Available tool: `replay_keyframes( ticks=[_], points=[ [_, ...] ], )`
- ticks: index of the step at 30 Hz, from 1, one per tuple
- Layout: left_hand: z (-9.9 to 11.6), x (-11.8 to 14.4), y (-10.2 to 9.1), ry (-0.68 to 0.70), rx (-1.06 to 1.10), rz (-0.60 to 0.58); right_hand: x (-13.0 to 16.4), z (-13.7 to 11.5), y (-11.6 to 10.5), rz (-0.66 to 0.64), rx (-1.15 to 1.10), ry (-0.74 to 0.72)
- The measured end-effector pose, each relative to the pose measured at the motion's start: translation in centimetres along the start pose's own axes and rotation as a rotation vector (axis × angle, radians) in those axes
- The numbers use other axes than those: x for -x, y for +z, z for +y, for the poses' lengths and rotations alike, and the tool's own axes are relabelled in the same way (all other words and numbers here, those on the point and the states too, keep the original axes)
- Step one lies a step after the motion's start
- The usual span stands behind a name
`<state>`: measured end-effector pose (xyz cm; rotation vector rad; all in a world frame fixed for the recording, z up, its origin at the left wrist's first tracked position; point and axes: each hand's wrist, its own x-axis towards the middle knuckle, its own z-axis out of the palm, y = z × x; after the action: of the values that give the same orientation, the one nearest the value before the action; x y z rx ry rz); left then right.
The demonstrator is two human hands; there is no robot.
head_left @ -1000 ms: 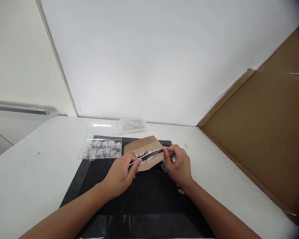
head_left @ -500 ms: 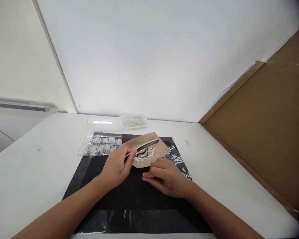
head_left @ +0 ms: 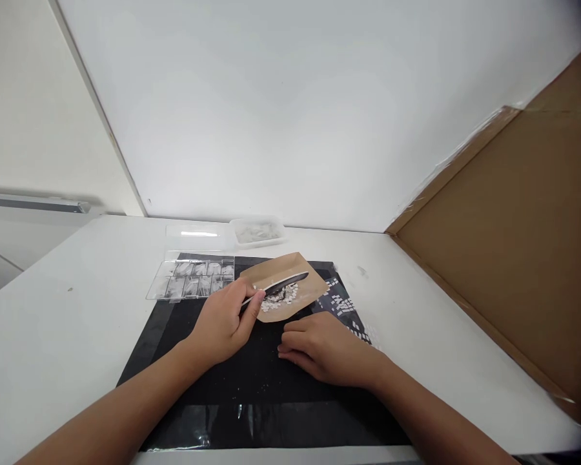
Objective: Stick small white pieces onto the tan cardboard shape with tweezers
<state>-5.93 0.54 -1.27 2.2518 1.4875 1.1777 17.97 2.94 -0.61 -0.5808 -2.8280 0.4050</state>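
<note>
My left hand (head_left: 225, 320) pinches the narrow end of a long dark feather-shaped piece (head_left: 290, 280) with a pale edge. The piece slants up to the right over a brown paper sheet (head_left: 290, 262), where small white chips (head_left: 274, 305) lie around a dark patch. Just below the paper, my right hand (head_left: 324, 349) is closed low over a black mat (head_left: 252, 381), thumb and fingers together. Whatever its fingertips may hold is hidden. Beside that hand lies a dark sheet (head_left: 343, 303) with rows of small white pieces.
A clear compartment box (head_left: 193, 278) with its lid open holds small bags on the mat's far left. Behind it stands a translucent white tub (head_left: 257, 232). A white wall (head_left: 271, 129) closes off the back, and a cardboard panel (head_left: 503, 258) leans at the right.
My left hand keeps the feather-shaped piece in nearly the same place. The right hand's fingers have curled in a little, turning its back more upward. The view has shifted slightly.
</note>
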Motion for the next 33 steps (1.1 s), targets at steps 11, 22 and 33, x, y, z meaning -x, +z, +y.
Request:
replay_keyframes(
  ticks=[11,22,33],
  points=[
    [-0.1,-0.1,0.1,0.012,-0.016,-0.011,0.5,0.3,-1.0,0.044,-0.106,0.032],
    [-0.1,-0.1,0.1,0.047,-0.017,-0.023,0.6,0.0,-0.8,-0.093,-0.190,0.062],
    [0.0,-0.1,0.0,0.061,-0.014,-0.029,0.7,-0.1,-1.2,-0.105,-0.238,0.074]
  ],
)
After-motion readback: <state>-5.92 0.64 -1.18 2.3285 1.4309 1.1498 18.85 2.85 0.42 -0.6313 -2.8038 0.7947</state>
